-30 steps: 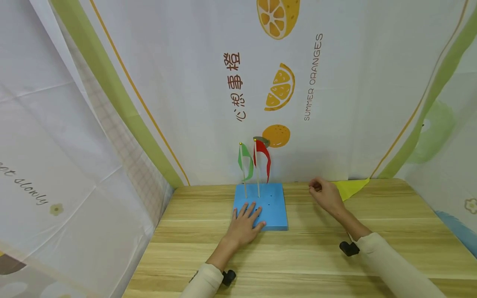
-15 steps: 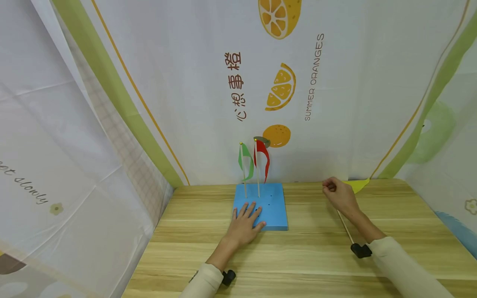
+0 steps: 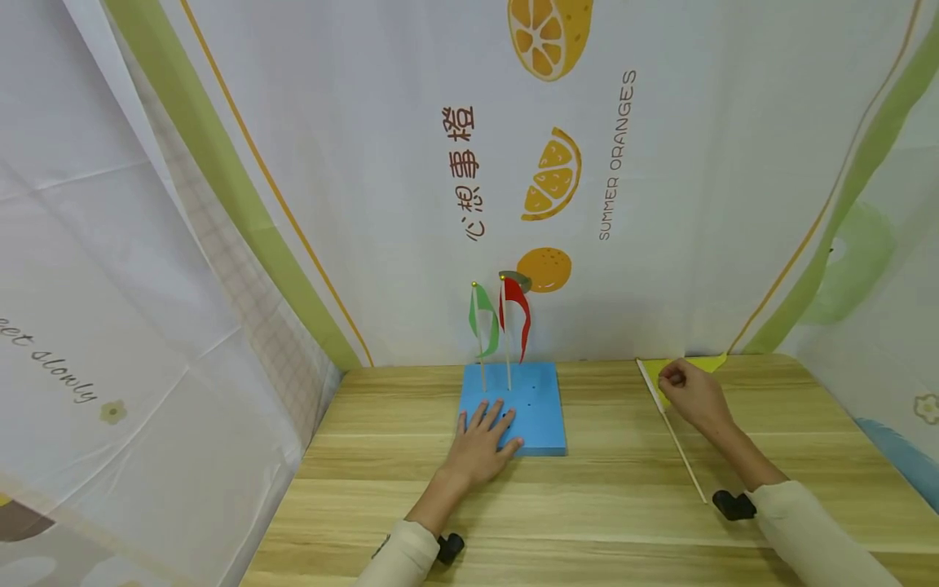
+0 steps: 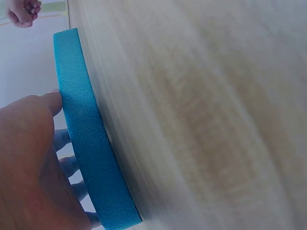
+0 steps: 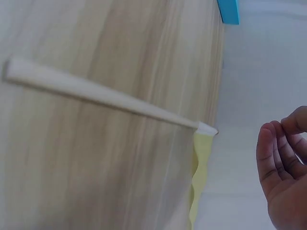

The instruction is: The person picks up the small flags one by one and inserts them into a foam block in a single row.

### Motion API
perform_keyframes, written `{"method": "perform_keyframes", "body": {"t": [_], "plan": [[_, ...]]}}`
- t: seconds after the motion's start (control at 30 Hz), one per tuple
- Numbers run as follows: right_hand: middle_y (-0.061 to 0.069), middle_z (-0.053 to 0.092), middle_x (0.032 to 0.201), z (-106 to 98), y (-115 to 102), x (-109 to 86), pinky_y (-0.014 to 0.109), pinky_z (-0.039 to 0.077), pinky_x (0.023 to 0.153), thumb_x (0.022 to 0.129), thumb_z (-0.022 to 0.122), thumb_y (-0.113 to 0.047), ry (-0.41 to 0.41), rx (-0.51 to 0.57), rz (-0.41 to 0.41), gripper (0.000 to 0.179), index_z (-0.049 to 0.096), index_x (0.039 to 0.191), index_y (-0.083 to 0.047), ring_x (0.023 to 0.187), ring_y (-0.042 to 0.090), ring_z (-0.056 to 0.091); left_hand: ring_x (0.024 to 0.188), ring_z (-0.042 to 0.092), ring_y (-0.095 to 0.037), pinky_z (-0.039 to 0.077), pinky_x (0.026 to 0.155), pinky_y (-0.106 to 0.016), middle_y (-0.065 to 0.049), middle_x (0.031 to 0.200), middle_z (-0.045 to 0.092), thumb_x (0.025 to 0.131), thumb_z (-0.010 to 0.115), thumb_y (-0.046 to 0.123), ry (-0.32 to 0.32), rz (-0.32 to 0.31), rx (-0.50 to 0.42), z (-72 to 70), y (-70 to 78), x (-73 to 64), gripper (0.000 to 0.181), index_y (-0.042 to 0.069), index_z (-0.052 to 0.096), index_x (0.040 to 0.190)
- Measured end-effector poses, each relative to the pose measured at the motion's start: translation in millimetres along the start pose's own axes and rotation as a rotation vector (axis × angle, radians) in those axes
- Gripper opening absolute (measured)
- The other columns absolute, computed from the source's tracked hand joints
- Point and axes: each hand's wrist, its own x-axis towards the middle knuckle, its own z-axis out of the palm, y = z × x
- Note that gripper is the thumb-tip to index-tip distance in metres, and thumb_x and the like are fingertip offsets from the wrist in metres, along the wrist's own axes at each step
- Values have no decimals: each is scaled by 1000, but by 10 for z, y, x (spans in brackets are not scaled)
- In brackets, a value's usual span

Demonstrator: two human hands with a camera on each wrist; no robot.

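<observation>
My left hand [image 3: 477, 448] lies with spread, straight fingers on the near left part of a blue foam board [image 3: 543, 428]. A green flag [image 3: 482, 298] and a red flag [image 3: 517, 292] stand upright in that board on thin sticks. My right hand [image 3: 695, 398] hovers above a yellow flag [image 3: 711, 364], whose stick [image 3: 685, 461] lies on the table pointing towards me. In the right wrist view the thumb and fingertips [image 5: 266, 136] of this hand meet with nothing between them, apart from the yellow cloth [image 5: 200, 167].
Several small dark holes show in the board's top. The wooden table [image 3: 609, 505] ends at a white curtain [image 3: 660, 269] printed with oranges, and more cloth hangs at both sides. A small black device [image 3: 734, 505] sits at each wrist.
My right hand has moved to the right and nearer to me, across the yellow flag, uncovering its stick and left edge. My left hand has stayed on the board.
</observation>
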Motion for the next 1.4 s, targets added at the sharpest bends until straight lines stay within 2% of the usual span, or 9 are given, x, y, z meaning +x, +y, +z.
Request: {"method": "perform_keyframes", "body": {"t": [0.2, 0.43, 0.73, 1.0, 1.13, 1.4], "plan": [[10, 70, 85, -71, 57, -73, 23, 47, 57, 97, 57, -17, -31, -14, 22, 18, 69, 98, -3, 72, 15, 62, 151, 20, -33, 19, 118, -65, -4, 164, 24, 101, 35, 60, 1, -1, -10, 12, -7, -10, 64, 26, 33, 155], [11, 71, 81, -70, 163, -138, 23, 48, 57, 93, 63, -14, -42, -54, 10, 16, 70, 91, 0, 70, 16, 64, 152, 18, -32, 18, 119, -63, -4, 164, 23, 101, 34, 60, -9, 0, -19, 0, 4, -17, 65, 25, 32, 155], [6, 68, 79, -34, 206, -313, 29, 45, 58, 94, 63, -22, -170, -100, 106, 21, 68, 88, -3, 68, 15, 59, 152, 19, -32, 19, 119, -63, -3, 164, 24, 101, 32, 61, -7, 5, -12, 15, -2, -10, 65, 25, 32, 155], [4, 63, 73, -10, 172, -404, 29, 42, 53, 95, 62, -32, -270, -87, 188, 29, 63, 86, -5, 62, 16, 52, 152, 18, -32, 18, 119, -64, -4, 164, 23, 101, 34, 60, -10, 1, -16, -2, -1, -3, 64, 25, 32, 155], [4, 62, 73, 7, 177, -407, 29, 42, 53, 94, 65, -34, -301, -96, 192, 30, 62, 85, -5, 62, 16, 53, 153, 16, -31, 16, 120, -62, -3, 164, 22, 101, 32, 60, -18, -5, -19, -14, 11, -4, 64, 25, 30, 156], [4, 60, 70, 20, 197, -406, 29, 41, 52, 90, 69, -26, -321, -107, 186, 26, 59, 80, -4, 60, 17, 52, 153, 17, -31, 16, 120, -62, -3, 164, 22, 101, 33, 60, -21, -9, -11, 10, 6, -2, 64, 25, 30, 156]]}}
